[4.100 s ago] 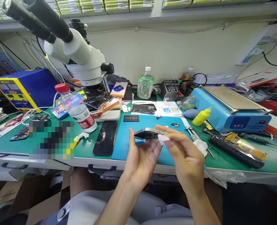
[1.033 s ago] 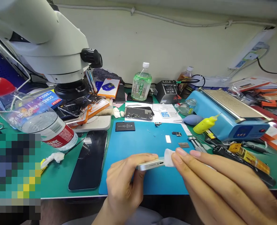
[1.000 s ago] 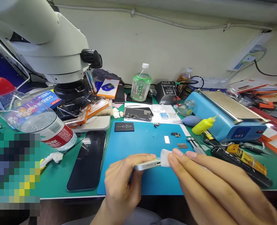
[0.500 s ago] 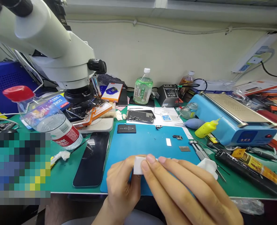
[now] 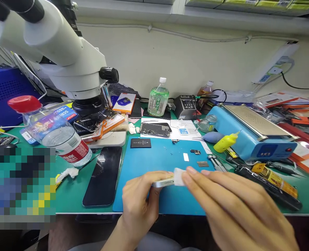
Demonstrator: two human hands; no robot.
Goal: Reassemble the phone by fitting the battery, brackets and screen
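We've got the phone frame [image 5: 162, 182] edge-on in front of us, pinched in our left hand [image 5: 138, 202], thumb on top and fingers curled beneath, its long axis running roughly left to right, with the port end pointing toward our right hand [image 5: 230, 209]. That right hand comes in from the right, fingers stretched out, fingertips [image 5: 189, 171] pressing a small white wipe [image 5: 178, 176] against the exposed bottom edge of the frame. So the wipe sits just right of the left thumb, touching the metal, and the right hand is the one that's on it. Both hands hover just above the near edge of the blue mat [image 5: 154, 157], which lies on the green worktop [image 5: 70, 195]. Loose bits share that mat: a black battery [image 5: 140, 143] at its far left corner and small parts [image 5: 195, 152] toward its far right. A dark phone screen [image 5: 103, 175] lies just left of the mat, a red-capped water bottle [image 5: 53, 132] tipped beyond it, the microscope [image 5: 57, 52] overhanging the far left, and a blue heating plate [image 5: 251, 132] at the right
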